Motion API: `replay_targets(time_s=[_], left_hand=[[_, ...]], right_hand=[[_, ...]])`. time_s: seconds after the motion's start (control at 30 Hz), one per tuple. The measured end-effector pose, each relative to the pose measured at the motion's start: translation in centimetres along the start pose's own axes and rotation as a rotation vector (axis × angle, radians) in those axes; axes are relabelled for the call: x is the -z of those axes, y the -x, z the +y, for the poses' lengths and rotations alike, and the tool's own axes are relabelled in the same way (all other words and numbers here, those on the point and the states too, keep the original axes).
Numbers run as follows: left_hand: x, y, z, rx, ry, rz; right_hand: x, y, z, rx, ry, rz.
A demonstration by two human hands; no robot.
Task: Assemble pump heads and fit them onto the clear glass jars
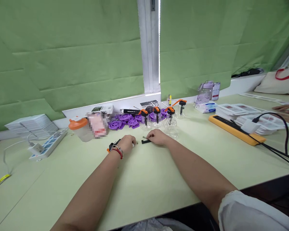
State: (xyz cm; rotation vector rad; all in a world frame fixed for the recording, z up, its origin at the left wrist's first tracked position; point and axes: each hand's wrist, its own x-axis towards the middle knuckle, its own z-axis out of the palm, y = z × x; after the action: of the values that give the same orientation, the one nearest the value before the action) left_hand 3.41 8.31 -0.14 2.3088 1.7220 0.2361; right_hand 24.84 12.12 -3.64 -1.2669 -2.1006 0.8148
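Note:
My left hand (127,143) rests low over the table with its fingers curled together; what they hold, if anything, is hidden. Beside its fingertips lies a tiny piece (137,143), too small to name. Under and beside my left wrist is a black and orange part (114,146), partly covered. My right hand (157,137) pinches the right end of a slim black plastic piece (145,141) at the table surface. A small metal spring (144,137) is just behind that piece, near my right fingertips.
Behind my hands stand several clear bottles with black-orange tops (156,117) and a pile of purple plastic parts (125,120). An orange-lidded cup (83,131) and a white power strip (49,146) are left. Rightward are an orange power strip (236,130), stacked cards (233,110) and another person's hand (287,109).

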Motion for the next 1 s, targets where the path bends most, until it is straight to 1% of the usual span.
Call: replay_targets(time_s=[0.13, 0.27, 0.57, 0.8, 0.9, 1.0], left_hand=[[-0.2, -0.2, -0.1, 0.003, 0.079, -0.026], [-0.5, -0.5, -0.4, 0.037, 0.106, -0.007], [-0.3, -0.4, -0.1, 0.051, 0.066, 0.022], [-0.4, -0.2, 0.3, 0.067, 0.035, 0.039], [0.3, 0.0, 0.6, 0.073, 0.031, 0.066], [2.3, 0.7, 0.4, 0.056, 0.036, 0.151]], right_hand=[[0.0, -0.1, 0.2, 0.006, -0.011, 0.001], [-0.1, -0.1, 0.2, 0.003, -0.028, 0.002], [0.0, -0.1, 0.3, 0.027, -0.045, 0.008], [-0.2, -0.2, 0.5, 0.007, -0.062, -0.001], [-0.1, -0.1, 0.5, 0.000, -0.053, -0.006], [0.0, 0.0, 0.3, -0.005, -0.051, -0.015]])
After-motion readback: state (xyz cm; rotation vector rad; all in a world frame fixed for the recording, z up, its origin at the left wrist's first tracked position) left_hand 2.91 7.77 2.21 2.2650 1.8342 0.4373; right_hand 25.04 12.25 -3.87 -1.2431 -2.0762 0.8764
